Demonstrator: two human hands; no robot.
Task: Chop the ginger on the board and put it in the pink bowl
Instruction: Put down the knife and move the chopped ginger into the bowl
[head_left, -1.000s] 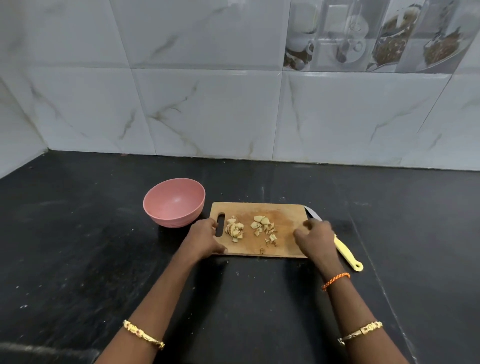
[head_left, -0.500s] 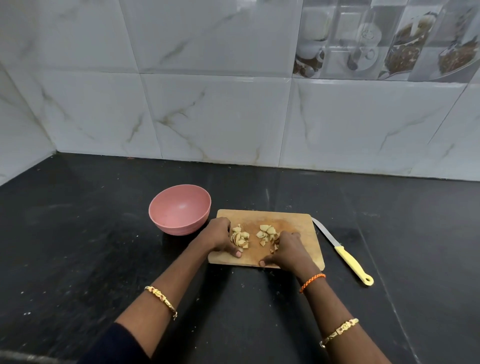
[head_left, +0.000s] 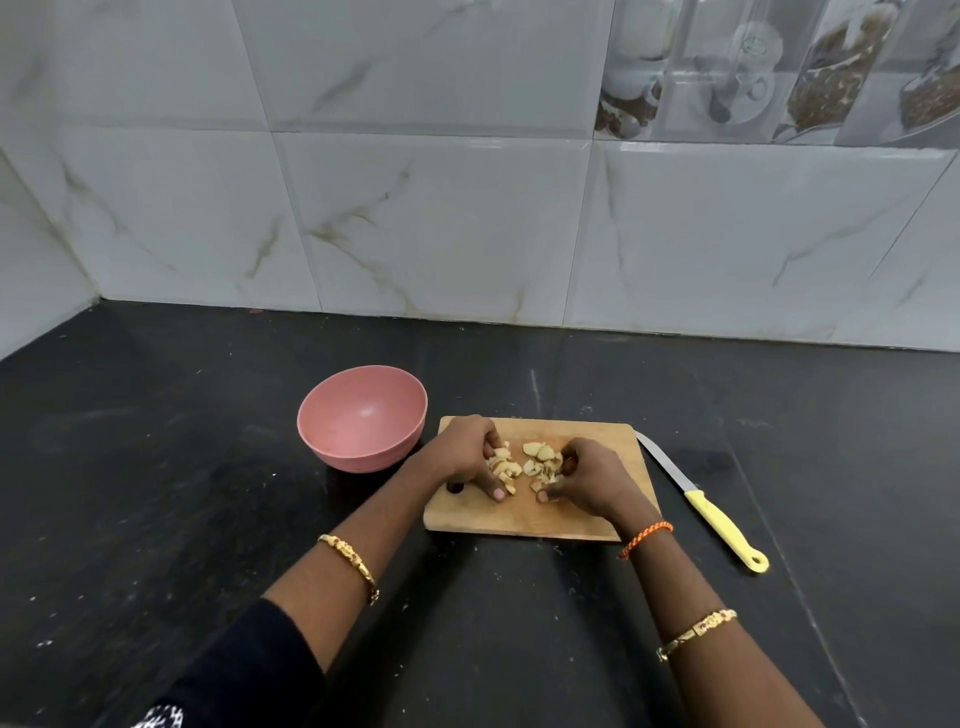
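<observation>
Inward, both hands' fingers (head_left: 500, 492) around ginger (head_left: 524, 465), mid-board (head_left: 582, 514).

No readable text, labels, brands or numbers anywhere. Checked the wooden board (head_left: 545, 514) under both hands, the pink bowl (head_left: 362, 415) left of the left-hand grip, and the yellow-handled knife (head_left: 717, 519) right of the right-hand grip: all plain. The printed wall tiles (head_left: 779, 67) far up behind show pictures of cups and jars; any lettering there is possibly just too blurred to read.
</observation>
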